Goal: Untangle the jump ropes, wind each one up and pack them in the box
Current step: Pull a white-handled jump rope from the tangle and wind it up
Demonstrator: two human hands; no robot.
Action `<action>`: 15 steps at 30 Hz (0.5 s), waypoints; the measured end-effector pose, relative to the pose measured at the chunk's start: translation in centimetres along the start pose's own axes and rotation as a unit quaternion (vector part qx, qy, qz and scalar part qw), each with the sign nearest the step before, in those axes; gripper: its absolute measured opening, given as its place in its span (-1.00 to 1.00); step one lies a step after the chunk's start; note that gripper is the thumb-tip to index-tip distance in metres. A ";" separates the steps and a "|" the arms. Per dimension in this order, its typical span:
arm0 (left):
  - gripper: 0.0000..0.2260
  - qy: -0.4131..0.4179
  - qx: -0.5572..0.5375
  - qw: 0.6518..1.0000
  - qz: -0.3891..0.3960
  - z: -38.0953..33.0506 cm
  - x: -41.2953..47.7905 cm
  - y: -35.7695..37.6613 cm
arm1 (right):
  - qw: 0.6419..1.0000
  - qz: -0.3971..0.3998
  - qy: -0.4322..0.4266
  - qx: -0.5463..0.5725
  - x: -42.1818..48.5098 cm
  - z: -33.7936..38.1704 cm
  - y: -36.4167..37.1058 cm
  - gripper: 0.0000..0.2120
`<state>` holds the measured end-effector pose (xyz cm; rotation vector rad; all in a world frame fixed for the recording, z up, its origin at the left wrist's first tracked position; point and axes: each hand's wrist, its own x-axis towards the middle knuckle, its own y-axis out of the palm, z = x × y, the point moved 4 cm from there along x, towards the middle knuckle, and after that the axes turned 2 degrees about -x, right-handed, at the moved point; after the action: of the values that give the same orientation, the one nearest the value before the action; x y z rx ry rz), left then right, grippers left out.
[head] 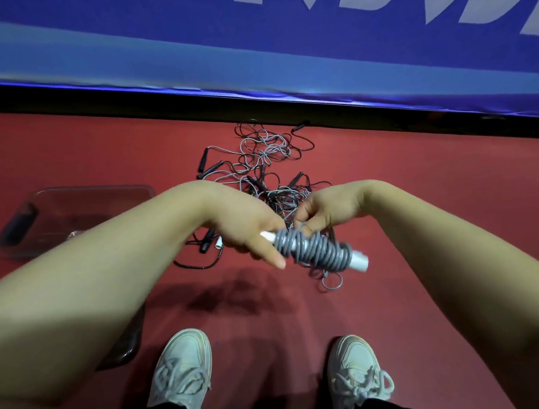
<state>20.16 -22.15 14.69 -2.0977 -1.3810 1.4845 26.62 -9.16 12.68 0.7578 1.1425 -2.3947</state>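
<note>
- Clear plastic box (pixel 100 203) was set far left.
- Grey rope coiled on white handles (pixel 317 250) was clamped in left hand (pixel 247 230), fingers curled round one end.
- Tangled grey-black ropes (pixel 267 172) were piled behind.
- Coil's cord was pinched by right hand (pixel 325 209).

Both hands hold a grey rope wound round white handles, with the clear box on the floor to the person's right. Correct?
No. The head view shows the clear box on the person's left; the left hand and right hand hold the grey rope wound round white handles.
</note>
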 end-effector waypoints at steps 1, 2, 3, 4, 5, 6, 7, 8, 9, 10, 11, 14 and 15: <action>-0.66 -0.030 0.066 0.997 0.017 0.2 0.8 0.3 | 1.000 0.017 0.013 0.014 0.2 0.0 -0.1 -0.88; -0.61 -0.060 0.123 0.990 0.024 0.2 1.4 0.7 | 0.999 0.020 0.023 0.025 0.2 0.3 -0.2 -0.87; -0.58 -0.095 0.149 0.984 0.025 0.2 1.9 0.9 | 0.998 0.024 0.032 0.039 0.4 0.3 -0.2 -0.86; -0.58 -0.124 0.158 0.979 0.020 0.5 2.3 0.8 | 0.998 0.019 0.046 0.048 0.4 0.5 -0.1 -0.83; -0.59 -0.145 0.155 0.977 0.010 0.5 2.4 0.7 | 0.997 0.004 0.056 0.055 0.6 0.4 0.0 -0.80; -0.60 -0.159 0.144 0.977 0.000 0.6 2.4 0.5 | 0.997 -0.010 0.063 0.050 0.7 0.5 0.3 -0.74; -0.62 -0.169 0.131 0.977 -0.020 1.0 2.4 0.1 | 0.997 -0.024 0.061 0.037 0.9 0.5 0.7 -0.69; -0.65 -0.172 0.123 0.977 -0.040 1.4 2.4 -0.3 | 0.997 -0.037 0.058 0.021 1.0 0.6 1.1 -0.67; -0.66 -0.174 0.123 0.975 -0.054 1.7 2.3 -0.5 | 0.997 -0.059 0.046 0.011 1.2 0.6 1.4 -0.70; -0.67 -0.179 0.125 0.974 -0.065 1.9 2.1 -0.7 | 0.996 -0.085 0.037 0.003 1.2 0.9 1.7 -0.74; -0.66 -0.182 0.131 0.972 -0.071 2.1 1.9 -0.9 | 0.993 -0.111 0.030 -0.013 1.3 1.0 1.8 -0.76; -0.64 -0.176 0.117 0.971 -0.114 3.0 1.5 -1.4 | 0.983 -0.163 0.020 -0.080 1.4 1.4 1.9 -0.69; -0.62 -0.165 0.100 0.969 -0.155 3.3 1.3 -1.8 | 0.980 -0.180 0.014 -0.082 1.4 1.5 1.8 -0.70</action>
<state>16.51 -21.24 13.53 -1.4830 -1.5106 1.7998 26.03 -11.60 11.50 0.5714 1.5837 -2.5353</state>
